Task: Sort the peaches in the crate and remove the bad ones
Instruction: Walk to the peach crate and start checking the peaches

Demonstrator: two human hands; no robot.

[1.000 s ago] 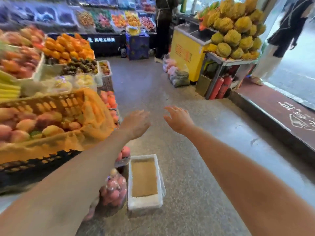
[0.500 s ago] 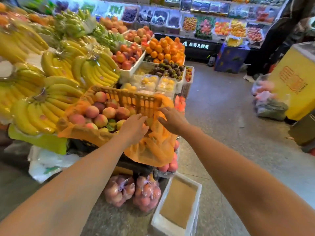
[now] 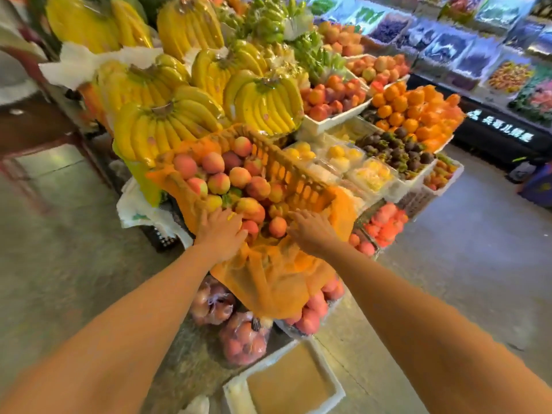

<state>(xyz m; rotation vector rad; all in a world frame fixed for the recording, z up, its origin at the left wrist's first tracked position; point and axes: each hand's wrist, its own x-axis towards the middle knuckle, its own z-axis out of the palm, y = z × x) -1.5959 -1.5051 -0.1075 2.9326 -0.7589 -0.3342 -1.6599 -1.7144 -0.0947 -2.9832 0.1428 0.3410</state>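
Note:
An orange plastic crate (image 3: 301,177) lined with an orange bag holds several peaches (image 3: 236,177), pink and yellow. It stands at the front of a fruit stall. My left hand (image 3: 219,231) rests at the crate's near edge, fingers spread over the near peaches and the bag. My right hand (image 3: 310,231) reaches in beside it, fingers straight, next to a small peach (image 3: 277,227) at the near rim. Neither hand holds a peach.
Banana bunches (image 3: 167,127) stand behind the crate. Trays of oranges (image 3: 418,115), dark fruit and packed fruit lie to the right. Bagged peaches (image 3: 245,339) hang below. A white foam box (image 3: 236,392) sits on the floor near my feet.
My view has swung left and closer to the stall. Both hands have moved forward from the bag's edge to the near peaches in the crate.

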